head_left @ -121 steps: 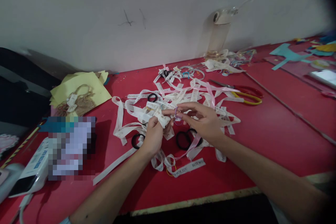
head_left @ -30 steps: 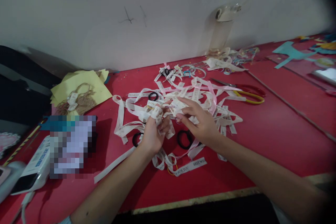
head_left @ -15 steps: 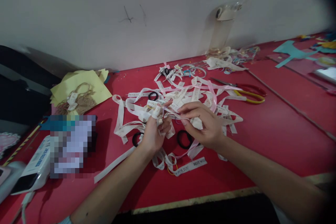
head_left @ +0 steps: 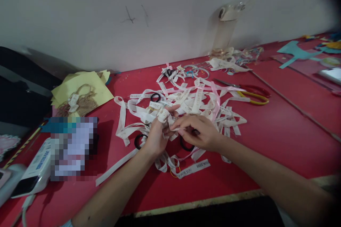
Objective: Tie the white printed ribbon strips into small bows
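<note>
The left hand [head_left: 157,137] is closed around a gathered loop of white fabric ribbon [head_left: 163,115], its thumb against the loop. The right hand [head_left: 201,133] comes in from the other side, fingers pinched narrow on a thin pale strip of ribbon [head_left: 178,128]; whether strip and loop are one piece cannot be told. Both are held over the middle of the red bench [head_left: 279,145], above a tangled heap of white ribbons with printed lettering [head_left: 197,101]. A glossy pink ribbon [head_left: 215,99] and black elastic rings [head_left: 155,97] lie among the heap.

At the wall stands a tall see-through bottle with a white lid [head_left: 226,25], upright; its contents cannot be made out. At its foot is some clear crinkled plastic [head_left: 252,56], touching white ribbon and small coloured bits; whether it is a bag around them is unclear. Metal scissors with red and yellow handles [head_left: 255,102] lie right of the heap. On the left, yellow paper sheets [head_left: 102,90] carry a brown twine bundle [head_left: 89,102] with a white bow [head_left: 73,103].
</note>
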Demonstrator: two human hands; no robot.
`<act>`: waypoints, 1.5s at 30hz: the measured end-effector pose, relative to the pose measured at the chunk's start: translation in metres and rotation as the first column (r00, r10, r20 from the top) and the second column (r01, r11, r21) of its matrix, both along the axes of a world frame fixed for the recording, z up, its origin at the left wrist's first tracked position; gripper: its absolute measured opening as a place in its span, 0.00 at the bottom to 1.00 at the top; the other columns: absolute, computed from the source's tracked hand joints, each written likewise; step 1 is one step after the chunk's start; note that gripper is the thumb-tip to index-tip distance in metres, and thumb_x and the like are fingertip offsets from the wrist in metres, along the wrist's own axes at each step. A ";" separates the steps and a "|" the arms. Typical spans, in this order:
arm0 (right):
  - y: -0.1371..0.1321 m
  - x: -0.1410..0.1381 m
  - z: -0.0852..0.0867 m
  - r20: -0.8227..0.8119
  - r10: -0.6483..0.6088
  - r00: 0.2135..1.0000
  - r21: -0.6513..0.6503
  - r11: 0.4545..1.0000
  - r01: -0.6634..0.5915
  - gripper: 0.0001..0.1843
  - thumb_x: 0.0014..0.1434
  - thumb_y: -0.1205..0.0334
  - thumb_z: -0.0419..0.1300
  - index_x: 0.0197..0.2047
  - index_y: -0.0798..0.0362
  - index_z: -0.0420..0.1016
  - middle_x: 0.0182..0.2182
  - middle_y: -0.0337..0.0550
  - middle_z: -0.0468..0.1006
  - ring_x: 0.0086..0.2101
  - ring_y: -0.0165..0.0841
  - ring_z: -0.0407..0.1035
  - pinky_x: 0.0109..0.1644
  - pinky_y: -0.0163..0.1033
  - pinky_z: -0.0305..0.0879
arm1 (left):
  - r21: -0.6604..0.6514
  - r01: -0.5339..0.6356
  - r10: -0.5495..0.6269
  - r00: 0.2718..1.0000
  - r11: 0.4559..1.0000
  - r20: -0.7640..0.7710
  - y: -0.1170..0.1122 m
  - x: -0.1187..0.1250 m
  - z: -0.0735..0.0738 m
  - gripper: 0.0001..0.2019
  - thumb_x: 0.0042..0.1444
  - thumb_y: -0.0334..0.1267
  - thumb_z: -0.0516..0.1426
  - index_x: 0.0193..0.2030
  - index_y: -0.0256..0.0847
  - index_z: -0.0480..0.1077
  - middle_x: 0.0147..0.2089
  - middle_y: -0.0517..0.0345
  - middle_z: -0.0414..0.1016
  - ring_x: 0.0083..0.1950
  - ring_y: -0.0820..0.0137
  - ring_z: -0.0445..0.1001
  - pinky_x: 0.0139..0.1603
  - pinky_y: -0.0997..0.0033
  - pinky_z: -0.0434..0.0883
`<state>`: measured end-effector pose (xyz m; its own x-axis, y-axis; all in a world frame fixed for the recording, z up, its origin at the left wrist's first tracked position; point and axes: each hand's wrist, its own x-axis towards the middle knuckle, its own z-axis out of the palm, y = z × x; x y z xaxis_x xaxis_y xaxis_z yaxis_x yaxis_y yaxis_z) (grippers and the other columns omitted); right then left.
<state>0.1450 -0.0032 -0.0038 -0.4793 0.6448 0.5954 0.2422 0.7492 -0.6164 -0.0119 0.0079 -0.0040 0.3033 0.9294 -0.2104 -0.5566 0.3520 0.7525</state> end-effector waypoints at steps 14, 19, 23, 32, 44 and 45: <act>-0.003 0.001 0.004 -0.015 -0.153 0.988 -0.016 0.988 0.152 0.02 0.62 0.65 0.55 0.39 0.51 0.67 0.26 0.36 0.73 0.25 0.27 0.68 0.31 0.33 0.63 | 0.055 0.068 -0.065 0.997 0.996 -0.047 -0.003 0.001 0.005 0.14 0.54 0.45 0.57 0.42 0.38 0.73 0.22 0.65 0.57 0.19 0.83 0.45 0.18 0.80 0.43; -0.006 0.004 0.006 -0.206 -0.307 0.929 -0.136 0.949 0.283 0.02 0.63 0.64 0.54 0.37 0.52 0.65 0.25 0.35 0.69 0.21 0.25 0.64 0.26 0.32 0.61 | 0.067 0.142 -0.138 0.988 0.988 -0.063 -0.006 0.001 0.002 0.16 0.57 0.49 0.54 0.37 0.37 0.72 0.18 0.69 0.44 0.18 0.81 0.40 0.19 0.78 0.43; -0.007 0.004 0.006 -0.195 -0.285 0.938 -0.129 0.956 0.264 0.03 0.63 0.63 0.54 0.39 0.53 0.67 0.28 0.39 0.72 0.22 0.26 0.65 0.28 0.34 0.64 | 0.064 0.133 -0.130 0.990 0.989 -0.058 -0.006 0.001 0.001 0.17 0.57 0.50 0.54 0.40 0.36 0.71 0.19 0.69 0.47 0.18 0.82 0.41 0.19 0.78 0.42; -0.005 0.002 0.006 -0.123 -0.260 0.958 0.058 0.962 0.268 0.02 0.61 0.66 0.56 0.38 0.50 0.66 0.28 0.39 0.74 0.25 0.28 0.68 0.29 0.33 0.66 | 0.036 0.108 -0.107 0.994 0.993 -0.040 -0.005 0.002 0.002 0.20 0.55 0.52 0.56 0.42 0.36 0.71 0.22 0.66 0.55 0.19 0.83 0.42 0.18 0.79 0.43; -0.007 0.003 0.012 -0.087 0.031 0.996 0.057 0.998 -0.026 0.06 0.61 0.69 0.52 0.41 0.51 0.66 0.37 0.45 0.78 0.39 0.33 0.73 0.44 0.39 0.69 | 0.021 0.085 -0.084 0.996 0.996 -0.022 -0.003 0.002 0.001 0.20 0.53 0.53 0.57 0.45 0.40 0.72 0.29 0.62 0.65 0.18 0.85 0.44 0.17 0.80 0.44; -0.006 0.004 0.011 -0.077 0.014 0.997 0.050 0.999 -0.010 0.06 0.62 0.68 0.52 0.41 0.51 0.66 0.37 0.44 0.77 0.38 0.32 0.73 0.43 0.38 0.69 | 0.027 0.087 -0.087 0.996 0.996 -0.014 -0.003 0.002 0.001 0.20 0.53 0.52 0.57 0.46 0.40 0.72 0.29 0.62 0.65 0.18 0.84 0.44 0.16 0.80 0.43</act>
